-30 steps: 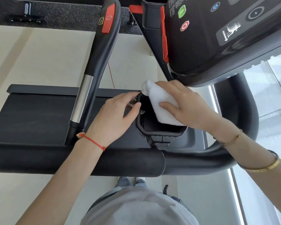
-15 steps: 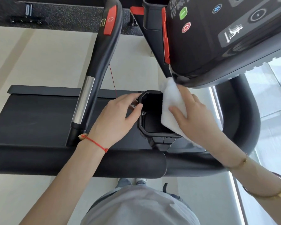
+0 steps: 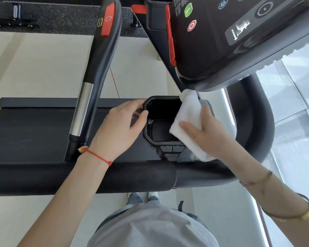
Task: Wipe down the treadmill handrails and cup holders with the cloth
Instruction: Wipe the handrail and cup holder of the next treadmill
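Note:
A black cup holder [image 3: 150, 138] hangs from the treadmill just beyond the padded front handrail [image 3: 114, 177]. My left hand [image 3: 118, 129] grips its left rim, thumb on the edge. My right hand [image 3: 209, 134] holds a folded white cloth [image 3: 187, 118] against the holder's right rim and side; the cloth's top corner touches the underside of the console [image 3: 230, 41]. A second handrail [image 3: 98, 59] with a chrome band and a red button runs up and away on the left.
The curved black side rail [image 3: 257, 122] bends round on the right, beside a glass floor area. The running belt [image 3: 34, 132] lies below the holder. A thin red cord [image 3: 114, 82] hangs from above. My shirt and shoes show at the bottom.
My right hand slid the cloth from inside the holder's opening over to its right rim and outer side, and the cloth's corner rose to the console. My left hand stayed on the left rim.

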